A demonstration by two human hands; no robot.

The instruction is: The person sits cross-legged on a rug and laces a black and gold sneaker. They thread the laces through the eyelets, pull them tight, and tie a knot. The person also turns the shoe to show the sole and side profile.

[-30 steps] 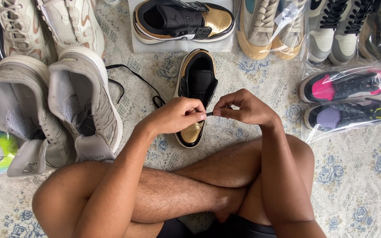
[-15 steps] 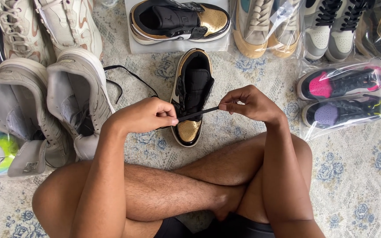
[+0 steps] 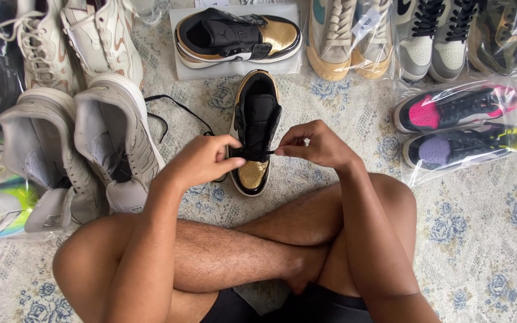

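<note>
Pinching black lace point(image 3: 257, 154) over gold shoe point(image 3: 255, 174), both hands: left hand point(image 3: 201, 160), right hand point(image 3: 317, 143).

Clear plastic bags point(image 3: 468, 128) around shoes, right; white tag point(image 3: 364, 23) above.

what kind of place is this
Probably a room at home, used for sorting a sneaker collection. A person sits cross-legged on a floral carpet, ringed by many shoes, some in clear plastic bags, both hands pinching a black lace over a gold-and-black sneaker.
</note>
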